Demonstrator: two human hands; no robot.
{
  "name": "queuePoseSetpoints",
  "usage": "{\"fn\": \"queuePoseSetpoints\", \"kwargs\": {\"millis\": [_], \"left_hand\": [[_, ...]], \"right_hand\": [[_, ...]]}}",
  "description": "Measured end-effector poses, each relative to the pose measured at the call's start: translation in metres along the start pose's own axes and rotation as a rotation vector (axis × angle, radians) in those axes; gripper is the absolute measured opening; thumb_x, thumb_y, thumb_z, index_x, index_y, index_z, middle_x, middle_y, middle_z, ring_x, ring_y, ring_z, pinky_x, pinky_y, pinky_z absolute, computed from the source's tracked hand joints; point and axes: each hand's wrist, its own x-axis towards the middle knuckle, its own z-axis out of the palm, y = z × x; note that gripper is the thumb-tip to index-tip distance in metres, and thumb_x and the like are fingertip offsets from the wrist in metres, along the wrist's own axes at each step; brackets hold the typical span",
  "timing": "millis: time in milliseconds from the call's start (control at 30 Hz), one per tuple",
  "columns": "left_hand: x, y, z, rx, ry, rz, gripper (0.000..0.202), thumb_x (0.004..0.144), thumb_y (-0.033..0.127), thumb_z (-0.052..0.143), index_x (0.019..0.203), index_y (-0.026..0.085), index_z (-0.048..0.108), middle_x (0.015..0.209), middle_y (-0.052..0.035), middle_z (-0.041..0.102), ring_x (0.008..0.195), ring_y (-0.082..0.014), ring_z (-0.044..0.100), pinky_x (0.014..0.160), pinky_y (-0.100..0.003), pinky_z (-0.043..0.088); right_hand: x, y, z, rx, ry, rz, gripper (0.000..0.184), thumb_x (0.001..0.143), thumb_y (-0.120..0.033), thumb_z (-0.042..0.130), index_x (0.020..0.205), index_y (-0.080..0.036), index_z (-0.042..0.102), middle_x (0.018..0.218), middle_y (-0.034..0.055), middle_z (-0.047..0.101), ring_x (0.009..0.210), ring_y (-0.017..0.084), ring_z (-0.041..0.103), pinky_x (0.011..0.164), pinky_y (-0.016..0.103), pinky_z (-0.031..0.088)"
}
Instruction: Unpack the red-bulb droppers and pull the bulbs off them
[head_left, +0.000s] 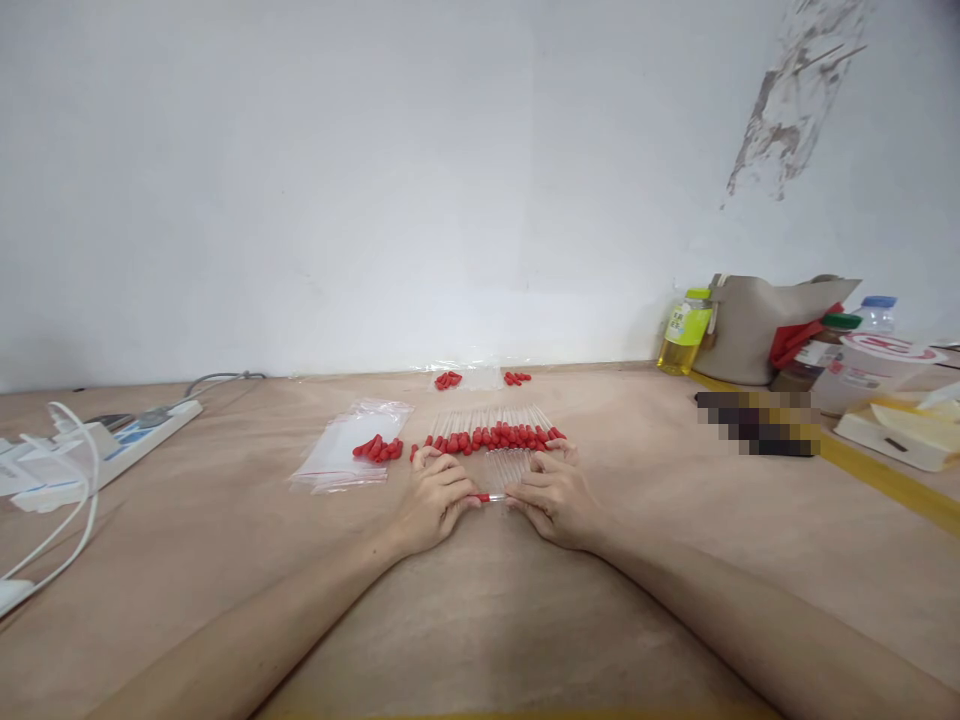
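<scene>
My left hand (439, 502) pinches a small red rubber bulb (482, 497) between thumb and fingertips. Against its open end sits a clear, thin dropper tube (497, 497), gripped by my right hand (556, 500). Bulb and tube meet end to end, lying level just above the table; how deep the tube goes in, I cannot tell. Bare clear tubes (507, 466) lie between my hands, partly hidden by the right fingers. Just beyond is a row of droppers (495, 436), red bulbs towards me and clear stems pointing at the wall.
Left of my hands, red bulbs (377, 449) lie on clear zip bags (322, 460). More bulbs (448, 380) rest on plastic by the wall. A power strip (112, 455) with white cables is far left. At right stand a yellow-green bottle (684, 332), a grey bag (757, 325) and a tub (870, 375).
</scene>
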Motion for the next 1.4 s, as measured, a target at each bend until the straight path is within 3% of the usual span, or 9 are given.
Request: {"fn": "queuePoseSetpoints", "kwargs": {"millis": [167, 267, 367, 467, 667, 867, 1200, 1300, 1400], "left_hand": [[-0.018, -0.025, -0.013, 0.026, 0.113, -0.099, 0.019, 0.086, 0.023, 0.042, 0.078, 0.02, 0.059, 0.079, -0.0011, 0.063, 0.08, -0.0159, 0.054, 0.088, -0.04, 0.026], [-0.024, -0.042, -0.022, -0.021, 0.231, -0.186, 0.017, 0.086, 0.024, 0.043, 0.089, 0.021, 0.06, 0.085, -0.003, 0.06, 0.081, -0.0155, 0.054, 0.079, -0.033, 0.036], [-0.021, -0.055, -0.025, -0.045, 0.367, -0.329, 0.023, 0.086, 0.026, 0.041, 0.098, 0.019, 0.06, 0.087, -0.0055, 0.054, 0.078, -0.0152, 0.052, 0.068, -0.027, 0.042], [-0.02, -0.068, -0.025, 0.04, 0.429, -0.505, 0.028, 0.084, 0.026, 0.039, 0.099, 0.016, 0.061, 0.088, -0.0072, 0.05, 0.083, -0.0178, 0.051, 0.07, -0.029, 0.044], [-0.032, -0.095, -0.03, 0.105, 0.323, -0.708, 0.033, 0.08, 0.033, 0.043, 0.107, 0.018, 0.054, 0.082, -0.0029, 0.057, 0.07, -0.0163, 0.055, 0.067, -0.028, 0.044], [-0.037, -0.103, -0.03, 0.203, 0.263, -0.748, 0.029, 0.075, 0.042, 0.05, 0.096, 0.022, 0.055, 0.081, 0.0003, 0.063, 0.071, -0.0167, 0.057, 0.062, -0.026, 0.04], [-0.037, -0.101, -0.031, 0.29, 0.188, -0.746, 0.026, 0.077, 0.045, 0.049, 0.083, 0.023, 0.06, 0.085, -0.0008, 0.064, 0.082, -0.0206, 0.055, 0.07, -0.031, 0.036], [-0.034, -0.092, -0.033, 0.324, 0.214, -0.686, 0.024, 0.078, 0.042, 0.048, 0.082, 0.023, 0.061, 0.088, -0.002, 0.063, 0.086, -0.0213, 0.053, 0.074, -0.033, 0.034], [-0.026, -0.079, -0.034, 0.313, 0.128, -0.58, 0.025, 0.08, 0.042, 0.046, 0.079, 0.024, 0.063, 0.088, -0.0025, 0.062, 0.087, -0.0208, 0.051, 0.078, -0.035, 0.031]], "right_hand": [[-0.008, 0.018, -0.005, -0.018, 0.067, 0.177, 0.025, 0.086, -0.028, 0.044, 0.073, -0.023, 0.065, 0.062, -0.0011, 0.063, 0.067, 0.012, 0.047, 0.085, 0.037, 0.018], [-0.008, 0.025, -0.004, -0.04, 0.069, 0.311, 0.021, 0.085, -0.026, 0.044, 0.086, -0.024, 0.065, 0.068, -0.0008, 0.065, 0.067, 0.012, 0.05, 0.084, 0.035, 0.019], [-0.006, 0.024, -0.002, -0.073, 0.068, 0.405, 0.022, 0.083, -0.021, 0.043, 0.094, -0.023, 0.062, 0.073, 0.0004, 0.067, 0.069, 0.013, 0.054, 0.08, 0.032, 0.022], [-0.006, 0.022, -0.004, -0.112, 0.086, 0.513, 0.018, 0.079, -0.02, 0.044, 0.087, -0.02, 0.06, 0.069, -0.0008, 0.066, 0.062, 0.012, 0.056, 0.078, 0.032, 0.023], [-0.012, 0.023, -0.006, -0.265, -0.016, 0.568, 0.015, 0.072, -0.017, 0.046, 0.076, -0.02, 0.06, 0.066, 0.0003, 0.066, 0.064, 0.015, 0.058, 0.077, 0.033, 0.023], [-0.011, 0.02, -0.001, -0.265, -0.022, 0.524, 0.021, 0.079, -0.02, 0.044, 0.082, -0.023, 0.064, 0.079, 0.0017, 0.068, 0.075, 0.015, 0.059, 0.076, 0.033, 0.023], [-0.008, 0.012, -0.004, -0.225, -0.089, 0.475, 0.023, 0.081, -0.036, 0.046, 0.089, -0.023, 0.063, 0.084, 0.0026, 0.066, 0.079, 0.017, 0.057, 0.081, 0.036, 0.023], [-0.007, 0.01, -0.006, -0.2, -0.106, 0.46, 0.027, 0.081, -0.042, 0.045, 0.088, -0.023, 0.062, 0.082, 0.0032, 0.065, 0.081, 0.017, 0.056, 0.084, 0.037, 0.022], [-0.007, 0.01, -0.007, -0.179, -0.114, 0.443, 0.032, 0.08, -0.048, 0.045, 0.088, -0.022, 0.062, 0.085, 0.004, 0.065, 0.083, 0.019, 0.055, 0.084, 0.038, 0.023]]}}
